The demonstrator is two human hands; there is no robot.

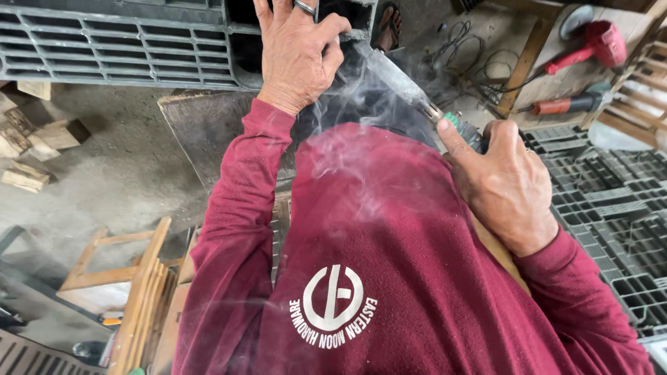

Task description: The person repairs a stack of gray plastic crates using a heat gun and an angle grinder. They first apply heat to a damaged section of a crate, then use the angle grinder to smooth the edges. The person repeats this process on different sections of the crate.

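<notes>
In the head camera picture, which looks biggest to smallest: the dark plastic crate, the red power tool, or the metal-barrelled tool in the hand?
1. Dark plastic crate, largest.
2 and 3. Metal-barrelled tool, held by the right hand, and red power tool: similar in apparent length, and the red one lies farther off, so unsure.

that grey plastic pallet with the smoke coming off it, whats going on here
A person in a maroon long-sleeved shirt steadies the grey plastic pallet with the left hand. The right hand holds a heat tool, its metal nozzle angled up to the pallet's edge. Smoke rises there. More pallets lie to the right.
</notes>
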